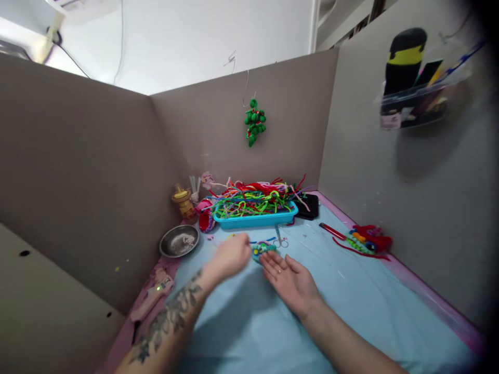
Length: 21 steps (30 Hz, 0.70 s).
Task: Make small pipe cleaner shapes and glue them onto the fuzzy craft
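Observation:
A small teal-green fuzzy piece (257, 251) with yellow and blue bits is just past my right fingertips; I cannot tell whether they touch it. My right hand (292, 283) is open, palm up, its fingers stretched out. To the left of the piece is my left hand (231, 254), slightly blurred, its fingers curled closed. What these fingers hold, if anything, is hidden. Small scissors (279, 241) lie just behind the piece, beside a blue fuzzy strip (262, 240).
A blue tray (255, 222) heaped with coloured pipe cleaners stands at the back. Left are a metal bowl (166, 244) with small white bits and a glue gun (152, 298). A red cutter (332, 231) and a red fuzzy piece (378, 241) lie right. Grey panels surround the table.

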Tool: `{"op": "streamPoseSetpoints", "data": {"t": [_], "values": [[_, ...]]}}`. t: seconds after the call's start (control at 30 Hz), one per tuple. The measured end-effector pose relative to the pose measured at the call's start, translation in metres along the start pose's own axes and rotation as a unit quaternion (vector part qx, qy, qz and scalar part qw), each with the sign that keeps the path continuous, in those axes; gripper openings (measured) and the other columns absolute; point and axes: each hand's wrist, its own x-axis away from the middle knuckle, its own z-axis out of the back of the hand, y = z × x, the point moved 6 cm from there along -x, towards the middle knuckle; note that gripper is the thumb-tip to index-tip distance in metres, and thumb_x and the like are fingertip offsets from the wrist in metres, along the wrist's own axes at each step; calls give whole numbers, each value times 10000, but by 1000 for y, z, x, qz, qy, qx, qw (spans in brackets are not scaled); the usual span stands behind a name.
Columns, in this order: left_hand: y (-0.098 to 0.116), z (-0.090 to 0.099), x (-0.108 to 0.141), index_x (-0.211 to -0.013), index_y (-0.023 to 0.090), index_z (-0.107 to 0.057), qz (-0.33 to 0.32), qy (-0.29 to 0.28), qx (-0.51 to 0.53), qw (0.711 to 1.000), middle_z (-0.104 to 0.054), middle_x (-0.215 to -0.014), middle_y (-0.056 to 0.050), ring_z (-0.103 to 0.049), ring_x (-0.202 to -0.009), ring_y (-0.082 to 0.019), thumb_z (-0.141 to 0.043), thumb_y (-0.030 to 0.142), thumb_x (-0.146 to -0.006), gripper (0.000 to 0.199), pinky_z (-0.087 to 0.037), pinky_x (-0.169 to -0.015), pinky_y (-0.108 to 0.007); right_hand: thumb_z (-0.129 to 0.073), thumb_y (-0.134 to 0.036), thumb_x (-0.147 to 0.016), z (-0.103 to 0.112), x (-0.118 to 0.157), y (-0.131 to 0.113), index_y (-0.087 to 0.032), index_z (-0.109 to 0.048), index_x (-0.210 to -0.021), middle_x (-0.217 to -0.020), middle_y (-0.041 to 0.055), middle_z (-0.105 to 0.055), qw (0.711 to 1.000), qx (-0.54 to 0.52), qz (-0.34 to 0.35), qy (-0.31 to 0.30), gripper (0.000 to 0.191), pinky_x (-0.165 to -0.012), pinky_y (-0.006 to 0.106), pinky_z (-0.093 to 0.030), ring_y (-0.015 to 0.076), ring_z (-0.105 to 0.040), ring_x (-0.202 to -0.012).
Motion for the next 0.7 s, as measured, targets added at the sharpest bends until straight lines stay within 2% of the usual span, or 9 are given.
{"op": "streamPoseSetpoints", "data": {"t": [0.1,0.17,0.23,0.33,0.4,0.47,0.57,0.6,0.7], "values": [[83,-37,23,-951,166,-542,-186,-19,-37,982,-615,-902,-93,-571,-800,-210,-418,258,-820,203,-446,-708,-320,-441,-209,-863,5,-1,6,-103,-649,-773,-712,83,-702,999,-5,-1,32,250,-661,280,-530,163,-671,-659],[104,-46,33,-932,154,-549,-231,-10,-55,971,-611,-892,-111,-565,-819,-223,-417,242,-827,190,-450,-728,-338,-423,-185,-871,9,-2,7,-112,-636,-704,-628,61,-687,998,-14,7,59,281,-634,266,-530,149,-660,-590],[101,-37,37,-922,172,-555,-239,8,-53,970,-609,-881,-108,-564,-825,-214,-415,252,-841,181,-449,-724,-320,-414,-165,-873,10,-2,6,-108,-639,-722,-645,65,-694,998,-14,12,58,276,-629,260,-532,148,-667,-603],[45,0,27,-880,205,-568,-141,68,-70,985,-614,-850,-95,-566,-790,-190,-389,290,-865,198,-430,-691,-285,-405,-168,-880,7,-1,5,-87,-645,-825,-817,122,-713,999,-3,5,40,258,-710,301,-539,185,-686,-781],[-24,34,16,-868,200,-580,-1,145,-104,984,-619,-885,-99,-567,-817,-195,-367,294,-873,233,-415,-710,-284,-415,-177,-878,6,0,5,-80,-641,-861,-925,156,-699,999,-3,2,42,246,-772,336,-529,216,-658,-926],[-100,55,7,-881,182,-599,127,176,-133,967,-620,-928,-99,-572,-846,-208,-389,272,-854,230,-406,-726,-287,-430,-177,-872,5,2,5,-78,-640,-864,-945,165,-694,999,-5,4,51,231,-784,340,-526,227,-643,-967],[-192,39,-11,-827,173,-650,212,25,-112,970,-656,-874,-85,-596,-808,-214,-496,192,-763,168,-403,-691,-273,-429,-173,-872,4,3,6,-72,-641,-847,-923,162,-698,998,-4,2,60,236,-770,329,-531,225,-654,-940],[-207,28,-17,-828,174,-662,186,-27,-92,978,-665,-887,-78,-600,-822,-209,-513,174,-745,171,-402,-698,-265,-426,-170,-873,4,3,5,-70,-642,-838,-917,160,-700,998,-3,2,62,241,-767,326,-532,224,-658,-931],[-232,1,-28,-786,198,-679,153,-69,-68,983,-683,-866,-35,-604,-823,-188,-576,141,-679,160,-401,-699,-237,-424,-158,-871,5,2,3,-68,-645,-821,-915,152,-703,998,-1,6,58,244,-776,325,-531,225,-655,-937]]}}
